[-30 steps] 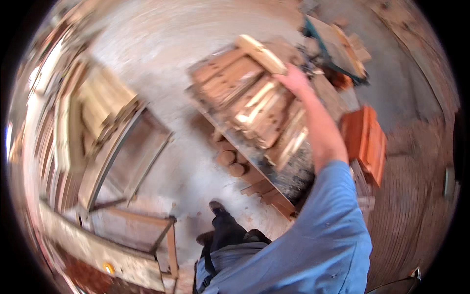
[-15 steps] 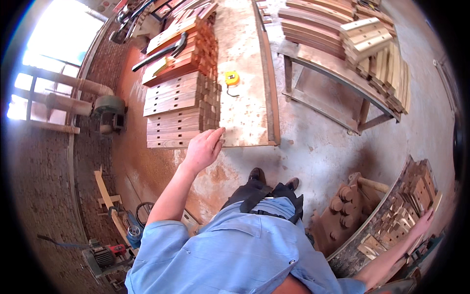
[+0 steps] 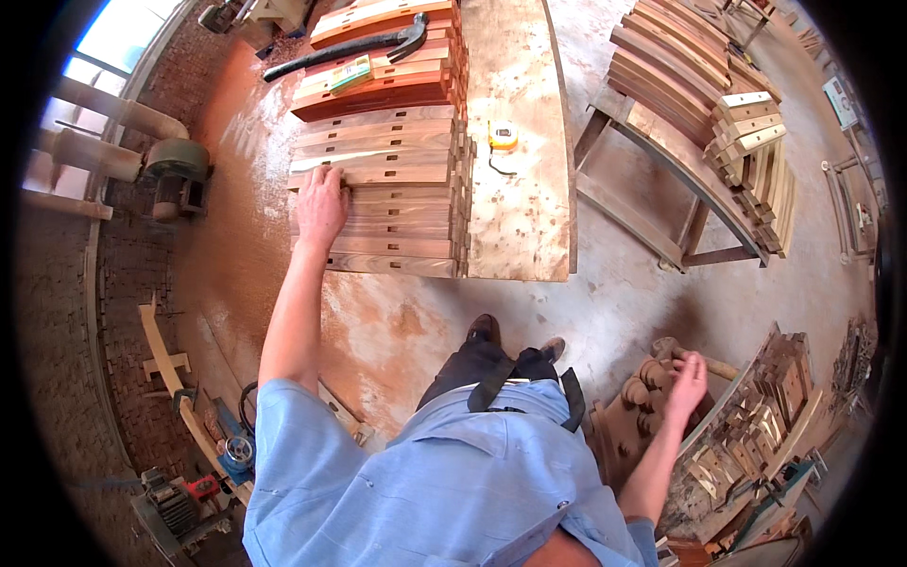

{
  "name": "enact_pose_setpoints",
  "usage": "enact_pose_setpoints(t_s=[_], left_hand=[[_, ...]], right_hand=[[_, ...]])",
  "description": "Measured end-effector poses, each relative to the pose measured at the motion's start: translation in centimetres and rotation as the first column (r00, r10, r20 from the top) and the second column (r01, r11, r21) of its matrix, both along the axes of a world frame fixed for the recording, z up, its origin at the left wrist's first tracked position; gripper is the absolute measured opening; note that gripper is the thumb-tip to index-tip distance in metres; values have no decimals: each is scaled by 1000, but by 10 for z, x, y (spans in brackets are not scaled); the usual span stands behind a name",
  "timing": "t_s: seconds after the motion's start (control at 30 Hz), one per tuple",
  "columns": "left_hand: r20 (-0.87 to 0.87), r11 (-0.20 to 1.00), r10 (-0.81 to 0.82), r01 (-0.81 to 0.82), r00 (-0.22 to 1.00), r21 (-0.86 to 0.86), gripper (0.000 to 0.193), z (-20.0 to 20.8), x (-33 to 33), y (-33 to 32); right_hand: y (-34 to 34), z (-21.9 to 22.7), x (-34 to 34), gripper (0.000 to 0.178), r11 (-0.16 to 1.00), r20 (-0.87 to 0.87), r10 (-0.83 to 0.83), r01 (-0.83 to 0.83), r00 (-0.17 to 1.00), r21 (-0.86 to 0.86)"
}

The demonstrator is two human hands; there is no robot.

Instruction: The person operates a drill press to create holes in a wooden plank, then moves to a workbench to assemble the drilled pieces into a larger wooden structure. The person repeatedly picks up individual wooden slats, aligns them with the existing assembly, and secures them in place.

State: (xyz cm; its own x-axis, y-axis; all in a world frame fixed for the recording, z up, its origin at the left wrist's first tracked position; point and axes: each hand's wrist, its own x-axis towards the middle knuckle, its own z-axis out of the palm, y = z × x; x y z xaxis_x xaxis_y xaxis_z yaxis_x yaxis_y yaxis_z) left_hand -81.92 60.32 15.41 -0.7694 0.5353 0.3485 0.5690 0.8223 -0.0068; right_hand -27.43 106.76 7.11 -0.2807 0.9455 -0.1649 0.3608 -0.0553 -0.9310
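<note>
My left hand (image 3: 321, 210) is on the stack of slotted wooden boards (image 3: 392, 220) at the near end of the bench. Its fingers bend over the front edge of an upper board (image 3: 397, 172), with the thumb apart on the right; the underside of this grip is hidden. My right hand (image 3: 688, 386) hangs in the air at the right with loosely curled fingers, and nothing shows in it. Below it is a brown wooden piece with round knobs (image 3: 642, 392). A black claw hammer (image 3: 364, 47) and a small yellow-green box (image 3: 350, 74) lie on the redder boards behind.
A yellow tape measure (image 3: 503, 137) lies on the worn bench top (image 3: 524, 208). Right of it, a metal-framed table (image 3: 652, 132) bears stacked wooden slats. A bin of wood offcuts (image 3: 751, 444) stands near right. At the left are a blower (image 3: 177, 170) and a motor (image 3: 170, 501).
My left hand has moved from the stack's near right corner leftward and onto the boards. My right hand has come away from the offcut bin, inward and forward. The view has shifted.
</note>
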Motion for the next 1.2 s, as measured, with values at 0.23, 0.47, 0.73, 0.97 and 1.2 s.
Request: enact_pose_setpoints(t_s=[0.23, 0.47, 0.73, 0.97, 1.2], left_hand=[[-87, 1000, 13, -12, 996, 15, 32, -10, -16, -28], [-93, 998, -51, 54, 994, 31, 26, -11, -29, -48], [-327, 941, -317, 339, 890, 11, 16, 7, -22, -62], [-424, 873, -447, 487, 788, -16, 13, 64, 30, -55], [-337, 678, -691, 735, 640, 4, 8, 76, 89, 53]], right_hand=[[-97, -16, -27, 24, 985, 20, 39, -35, 999, -172], [-122, -8, -35, 28, 983, 78, 58, -44, 995, -176], [-141, -23, -45, 28, 987, 75, 49, -37, 996, -158], [-155, 67, -111, 28, 946, 144, 241, -265, 960, 189], [-190, 170, -205, 63, 466, 369, 587, -673, 721, 574]])
